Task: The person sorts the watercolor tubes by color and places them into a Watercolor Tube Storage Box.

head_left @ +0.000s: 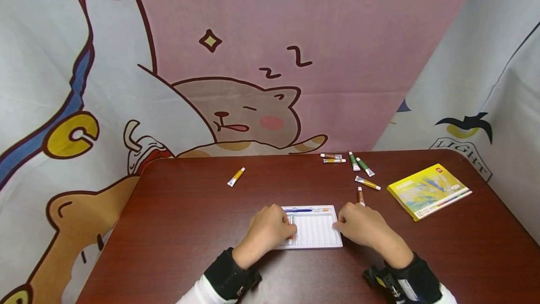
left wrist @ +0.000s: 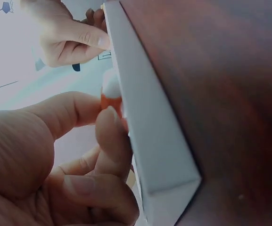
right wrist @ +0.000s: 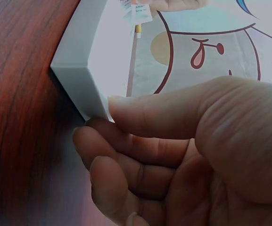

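Left hand (head_left: 269, 225) pinches; right hand (head_left: 363, 225) grips, fingers (right wrist: 109, 181) curled (loosely, as far as shows).

A cloth-screened corner; whether in a home or elsewhere cannot be told. A backdrop (head_left: 358, 55) printed with cartoon animals hangs beyond the reddish-brown tabletop's (head_left: 177, 229) far edge, with pale cloth (head_left: 457, 88) lettered LIGHT at right.

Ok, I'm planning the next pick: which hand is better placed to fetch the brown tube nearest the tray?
Probably the right hand: the brown tube lies just beyond it, and that hand only holds the tray by its edge. The left hand is farther off and pinches the orange tube.
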Motion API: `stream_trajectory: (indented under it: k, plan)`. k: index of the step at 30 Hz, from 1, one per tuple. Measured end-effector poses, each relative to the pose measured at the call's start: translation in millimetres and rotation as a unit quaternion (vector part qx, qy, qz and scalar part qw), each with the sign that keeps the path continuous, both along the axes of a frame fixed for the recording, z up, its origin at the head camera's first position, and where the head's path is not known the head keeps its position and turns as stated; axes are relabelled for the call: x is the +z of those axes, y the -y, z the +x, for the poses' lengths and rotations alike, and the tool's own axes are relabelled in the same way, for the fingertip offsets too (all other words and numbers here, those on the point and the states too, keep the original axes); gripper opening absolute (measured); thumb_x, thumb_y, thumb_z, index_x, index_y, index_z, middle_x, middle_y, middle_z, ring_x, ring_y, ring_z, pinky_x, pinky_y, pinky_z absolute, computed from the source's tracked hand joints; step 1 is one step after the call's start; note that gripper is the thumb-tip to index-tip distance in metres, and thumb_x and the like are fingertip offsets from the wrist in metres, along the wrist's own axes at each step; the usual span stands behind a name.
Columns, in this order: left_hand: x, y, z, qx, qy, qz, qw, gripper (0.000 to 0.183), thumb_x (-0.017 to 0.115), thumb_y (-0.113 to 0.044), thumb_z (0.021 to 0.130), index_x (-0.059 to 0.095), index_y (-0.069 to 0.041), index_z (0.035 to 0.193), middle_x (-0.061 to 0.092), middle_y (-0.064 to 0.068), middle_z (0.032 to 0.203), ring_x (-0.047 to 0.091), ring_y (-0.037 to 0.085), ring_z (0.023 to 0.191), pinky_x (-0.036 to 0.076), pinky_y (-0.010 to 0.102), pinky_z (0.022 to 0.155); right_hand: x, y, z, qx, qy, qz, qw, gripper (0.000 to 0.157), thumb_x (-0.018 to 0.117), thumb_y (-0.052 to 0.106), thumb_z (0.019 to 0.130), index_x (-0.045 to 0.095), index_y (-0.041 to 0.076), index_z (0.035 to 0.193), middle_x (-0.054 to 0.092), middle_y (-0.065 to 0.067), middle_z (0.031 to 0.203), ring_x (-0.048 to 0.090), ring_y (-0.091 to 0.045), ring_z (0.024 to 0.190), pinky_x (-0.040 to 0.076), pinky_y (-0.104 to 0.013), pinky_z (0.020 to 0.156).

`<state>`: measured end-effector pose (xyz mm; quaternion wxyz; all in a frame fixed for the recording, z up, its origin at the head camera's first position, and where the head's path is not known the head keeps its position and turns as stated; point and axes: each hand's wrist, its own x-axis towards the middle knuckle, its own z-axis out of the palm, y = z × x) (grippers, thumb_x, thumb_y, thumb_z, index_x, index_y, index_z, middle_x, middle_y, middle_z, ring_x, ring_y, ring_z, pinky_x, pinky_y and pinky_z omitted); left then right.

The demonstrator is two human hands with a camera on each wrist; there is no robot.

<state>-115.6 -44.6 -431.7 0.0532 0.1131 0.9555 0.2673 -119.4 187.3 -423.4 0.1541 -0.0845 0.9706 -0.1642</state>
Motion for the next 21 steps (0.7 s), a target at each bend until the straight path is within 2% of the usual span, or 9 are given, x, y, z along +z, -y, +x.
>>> stream_trajectory:
  k: [10, 16, 21]
  plan:
    - [-0.5, -1.6, -3.7, 0.008, 0.011, -0.022, 0.9997, 0.033, 0.066, -0.027, 0.066, 0.047, -0.024, 0.04, 0.036, -0.013, 0.041, 0.039, 0.01, 0.043, 0.029, 0.03, 0.038, 0.6, 0.1, -0.6, 0.003, -0.003, 0.005, 1.0, 0.027, 0.069, 0.028, 0.083, 0.061, 0.02, 0.058, 0.051, 0.004, 0.052, 0.044, -0.014, 0.048, 0.034, -0.031, 0.045]
    - [-1.2, -0.2, -2.9, -0.006, 0.015, -0.021, 0.9996, 0.037, 0.068, -0.025, 0.069, 0.046, -0.023, 0.039, 0.031, -0.014, 0.039, 0.036, 0.009, 0.04, 0.025, 0.028, 0.038, 0.4, -0.7, 0.5, 0.005, -0.005, 0.002, 1.0, 0.028, 0.069, 0.027, 0.083, 0.06, 0.02, 0.057, 0.05, 0.004, 0.051, 0.043, -0.014, 0.047, 0.033, -0.03, 0.044]
    - [2.0, 0.9, 0.7, -0.022, 0.012, -0.029, 0.9993, 0.035, 0.072, -0.03, 0.066, 0.047, -0.023, 0.043, 0.039, -0.012, 0.044, 0.04, 0.01, 0.045, 0.029, 0.029, 0.041, -0.4, -0.3, 0.5, 0.006, -0.005, -0.001, 1.0, 0.027, 0.069, 0.027, 0.083, 0.06, 0.02, 0.058, 0.05, 0.004, 0.051, 0.043, -0.013, 0.047, 0.033, -0.03, 0.044]
